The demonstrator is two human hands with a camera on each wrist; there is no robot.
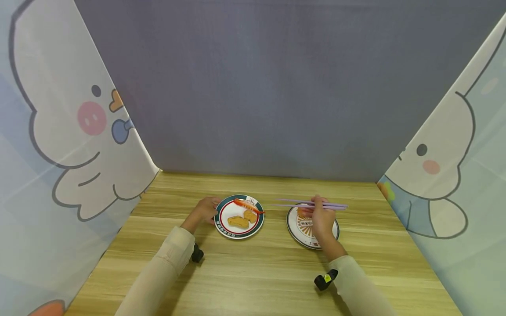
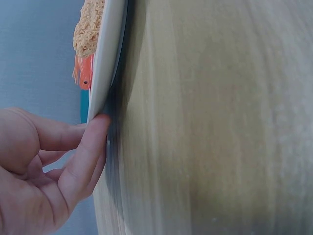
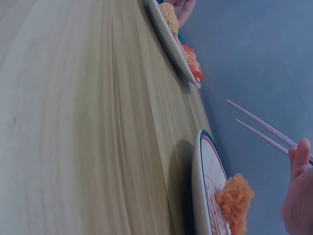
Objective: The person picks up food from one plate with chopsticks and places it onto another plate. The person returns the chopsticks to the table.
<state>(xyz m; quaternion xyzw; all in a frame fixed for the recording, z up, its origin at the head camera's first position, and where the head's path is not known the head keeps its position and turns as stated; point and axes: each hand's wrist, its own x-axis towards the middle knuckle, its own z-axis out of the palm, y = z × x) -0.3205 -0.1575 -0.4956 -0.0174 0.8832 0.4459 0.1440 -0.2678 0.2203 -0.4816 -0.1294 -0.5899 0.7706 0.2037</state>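
Observation:
My left hand (image 1: 207,209) pinches the left rim of a green-edged plate (image 1: 224,213). On that plate lie an orange-red shrimp (image 1: 249,206) and two golden fried pieces, one long (image 1: 238,222) and one rounder (image 1: 250,215). In the left wrist view the thumb presses under the rim, with fingers on the other side. My right hand (image 1: 323,220) holds a pair of light purple chopsticks (image 1: 336,206) over a second plate (image 1: 293,226). Their tips point left, slightly apart, with nothing between them. An orange fried piece (image 3: 235,202) sits on this second plate, partly hidden by the hand in the head view.
Both plates stand on a wood-grain table (image 1: 253,276), a gap of table between them. A grey backdrop (image 1: 261,96) rises behind the table's far edge. Cartoon-printed cloths (image 1: 71,145) hang along both sides. Each wrist wears a small black device (image 1: 324,281).

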